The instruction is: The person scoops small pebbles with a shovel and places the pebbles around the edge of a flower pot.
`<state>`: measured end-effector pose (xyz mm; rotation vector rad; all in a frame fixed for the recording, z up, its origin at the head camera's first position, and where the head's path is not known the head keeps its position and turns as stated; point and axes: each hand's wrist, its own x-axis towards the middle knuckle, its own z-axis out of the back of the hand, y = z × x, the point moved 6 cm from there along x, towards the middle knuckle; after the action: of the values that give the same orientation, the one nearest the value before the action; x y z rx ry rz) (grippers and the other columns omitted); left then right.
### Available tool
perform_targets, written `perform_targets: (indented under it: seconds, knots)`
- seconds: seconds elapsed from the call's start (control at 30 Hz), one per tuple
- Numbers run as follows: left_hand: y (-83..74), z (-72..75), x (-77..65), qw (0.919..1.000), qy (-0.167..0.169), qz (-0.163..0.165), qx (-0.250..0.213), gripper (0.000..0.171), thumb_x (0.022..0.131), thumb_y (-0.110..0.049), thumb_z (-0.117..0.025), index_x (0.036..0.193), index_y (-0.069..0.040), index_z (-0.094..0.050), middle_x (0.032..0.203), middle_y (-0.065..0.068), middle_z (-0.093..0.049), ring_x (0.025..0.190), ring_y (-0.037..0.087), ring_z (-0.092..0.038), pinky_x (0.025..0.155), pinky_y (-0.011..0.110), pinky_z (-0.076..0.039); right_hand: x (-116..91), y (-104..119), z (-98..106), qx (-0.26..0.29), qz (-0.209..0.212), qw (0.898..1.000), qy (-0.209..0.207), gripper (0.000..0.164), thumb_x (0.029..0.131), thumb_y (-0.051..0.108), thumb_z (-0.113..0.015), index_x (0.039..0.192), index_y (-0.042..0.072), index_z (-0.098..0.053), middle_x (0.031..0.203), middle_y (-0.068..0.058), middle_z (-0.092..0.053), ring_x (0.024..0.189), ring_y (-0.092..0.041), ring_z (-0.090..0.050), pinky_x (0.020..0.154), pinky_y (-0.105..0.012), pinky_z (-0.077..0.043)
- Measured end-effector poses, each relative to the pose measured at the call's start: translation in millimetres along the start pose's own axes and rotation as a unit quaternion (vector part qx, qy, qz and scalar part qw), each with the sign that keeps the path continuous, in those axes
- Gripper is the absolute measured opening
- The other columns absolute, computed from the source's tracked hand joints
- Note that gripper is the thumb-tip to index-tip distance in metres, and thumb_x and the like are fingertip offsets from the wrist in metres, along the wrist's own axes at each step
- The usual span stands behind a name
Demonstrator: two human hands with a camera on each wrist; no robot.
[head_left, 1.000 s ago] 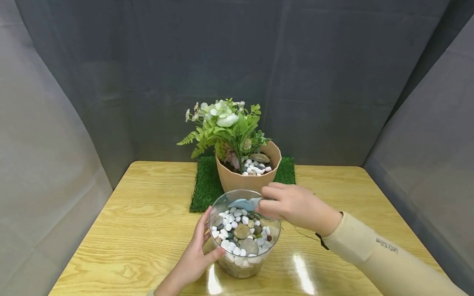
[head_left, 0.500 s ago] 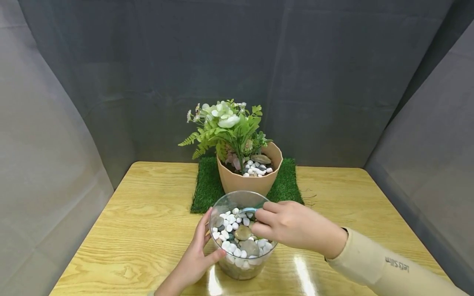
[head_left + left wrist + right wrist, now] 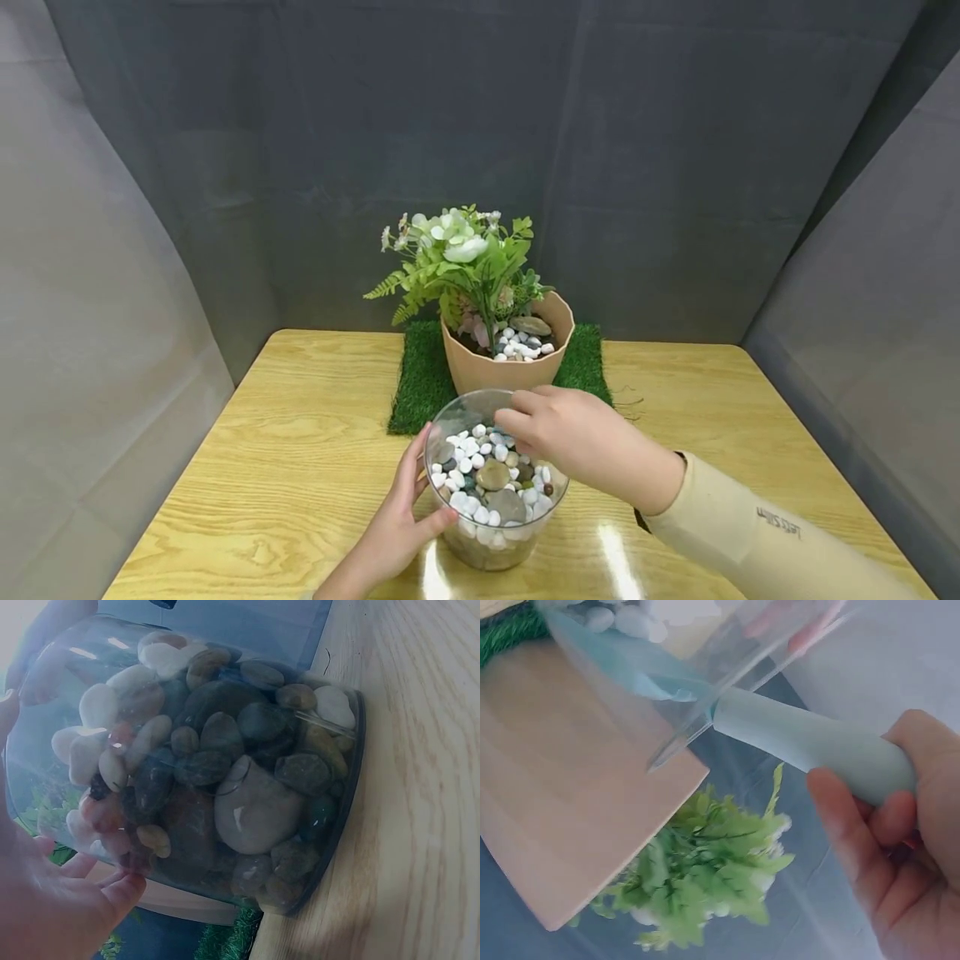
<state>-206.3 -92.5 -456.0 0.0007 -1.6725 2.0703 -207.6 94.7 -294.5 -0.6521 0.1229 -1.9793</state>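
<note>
A clear round container (image 3: 491,557) filled with white pebbles (image 3: 477,461) and larger brown and grey stones (image 3: 492,476) stands near the front of the table. My left hand (image 3: 396,523) holds its left side, thumb at the near rim and fingers along the wall. Above the container's right rim, my right hand (image 3: 581,433) grips the pale handle (image 3: 810,739) of a small hand trowel. In the right wrist view the trowel's light blue blade (image 3: 634,667) reaches down inside the container, by the pebbles. The right hand hides most of the blade in the head view.
Just behind the container is a peach flowerpot (image 3: 498,377) with white flowers and green leaves (image 3: 465,258), pebbles in it too. The pot stands on a green artificial turf mat (image 3: 420,392). Dark grey cloth (image 3: 375,125) encloses the wooden table (image 3: 285,467).
My right hand dipped with the trowel into the container, then rose slightly and shifted left. The blade has become mostly hidden in the head view. My left hand stays on the container.
</note>
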Motion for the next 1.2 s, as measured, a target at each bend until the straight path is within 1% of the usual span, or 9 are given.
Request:
perform_targets:
  seconds: [0.1, 0.2, 0.3, 0.47, 0.63, 0.77, 0.97, 1.1, 1.2]
  knots:
    - [1.1, -0.3, 0.0, 1.0, 0.0, 0.001, 0.004, 0.097, 0.096, -0.022, -0.073, 0.167, -0.027, -0.007, 0.172, 0.017, -0.013, 0.152, 0.048, -0.028, 0.123, 0.048, -0.034, -0.2, -12.4, -2.3, 0.039, -0.038, 0.998, -0.011, 0.033, 0.085, 0.004, -0.076, 0.079, 0.015, -0.046, 0.07, 0.007, -0.039, 0.058, -0.006, -0.029, 0.051, -0.017, -0.029]
    - [0.9, -0.3, 0.0, 1.0, 0.0, 0.002, 0.003, 0.097, 0.096, -0.022, -0.073, 0.167, -0.023, -0.007, 0.172, 0.017, -0.013, 0.152, 0.049, -0.028, 0.123, 0.049, -0.033, -1.5, -22.6, -4.6, 0.072, -0.067, 0.995, -0.017, 0.036, 0.087, 0.001, -0.073, 0.077, 0.016, -0.042, 0.07, 0.008, -0.035, 0.061, -0.005, -0.026, 0.055, -0.018, -0.025]
    - [0.5, 0.5, 0.1, 1.0, -0.001, 0.003, 0.004, 0.097, 0.096, -0.023, -0.073, 0.167, -0.023, -0.007, 0.172, 0.017, -0.013, 0.152, 0.049, -0.027, 0.123, 0.052, -0.033, -1.1, -28.3, -5.7, 0.097, -0.088, 0.991, -0.016, 0.036, 0.088, 0.0, -0.073, 0.078, 0.016, -0.042, 0.072, 0.008, -0.036, 0.062, -0.004, -0.028, 0.056, -0.019, -0.027]
    - [0.2, 0.2, 0.8, 0.9999, -0.001, 0.006, 0.014, 0.098, 0.095, -0.022, -0.073, 0.167, -0.03, -0.007, 0.172, 0.017, -0.013, 0.152, 0.048, -0.028, 0.119, 0.064, -0.032, -1.6, -34.8, -7.1, 0.125, -0.122, 0.985, -0.011, 0.031, 0.091, 0.003, -0.073, 0.08, 0.016, -0.047, 0.073, 0.009, -0.043, 0.061, -0.003, -0.035, 0.055, -0.018, -0.033]
    - [-0.5, 0.0, 0.5, 0.9997, -0.004, 0.007, 0.022, 0.099, 0.095, -0.022, -0.073, 0.167, -0.02, -0.006, 0.172, 0.018, -0.013, 0.151, 0.049, -0.029, 0.117, 0.069, -0.032, -2.2, -38.3, -9.0, 0.141, -0.136, 0.981, -0.005, 0.028, 0.095, 0.004, -0.069, 0.082, 0.016, -0.049, 0.073, 0.009, -0.044, 0.061, -0.003, -0.036, 0.055, -0.017, -0.035]
    - [-1.0, -0.8, 0.2, 0.9998, 0.0, 0.004, 0.019, 0.098, 0.095, -0.019, -0.072, 0.166, -0.014, -0.006, 0.171, 0.021, -0.013, 0.15, 0.051, -0.029, 0.117, 0.068, -0.032, -4.5, -39.6, -10.0, 0.156, -0.146, 0.977, -0.011, 0.025, 0.096, 0.002, -0.066, 0.083, 0.017, -0.051, 0.074, 0.01, -0.045, 0.06, -0.001, -0.034, 0.054, -0.017, -0.034]
    - [0.1, -2.0, -1.3, 0.9998, 0.0, 0.014, 0.013, 0.098, 0.094, -0.017, -0.072, 0.167, -0.023, -0.006, 0.171, 0.022, -0.012, 0.15, 0.05, -0.029, 0.12, 0.062, -0.033, -8.6, -39.8, -10.5, 0.169, -0.161, 0.972, -0.024, 0.024, 0.095, 0.0, -0.063, 0.083, 0.017, -0.051, 0.074, 0.01, -0.045, 0.06, 0.0, -0.033, 0.053, -0.016, -0.034]
    - [0.6, -1.8, -1.2, 0.9997, -0.001, 0.021, 0.01, 0.098, 0.094, -0.017, -0.072, 0.167, -0.024, -0.007, 0.172, 0.02, -0.012, 0.151, 0.049, -0.028, 0.122, 0.055, -0.034, -13.3, -42.6, -8.9, 0.174, -0.182, 0.967, -0.044, 0.029, 0.096, -0.002, -0.062, 0.079, 0.018, -0.047, 0.072, 0.01, -0.042, 0.059, -0.001, -0.028, 0.052, -0.016, -0.03]
    - [-0.2, -0.9, -0.4, 0.9998, -0.001, 0.013, 0.012, 0.098, 0.094, -0.017, -0.072, 0.167, -0.023, -0.006, 0.172, 0.02, -0.013, 0.151, 0.05, -0.028, 0.122, 0.057, -0.034, -17.5, -44.8, -7.8, 0.176, -0.197, 0.963, -0.06, 0.033, 0.096, -0.002, -0.062, 0.077, 0.019, -0.045, 0.072, 0.011, -0.041, 0.059, -0.001, -0.026, 0.052, -0.016, -0.028]
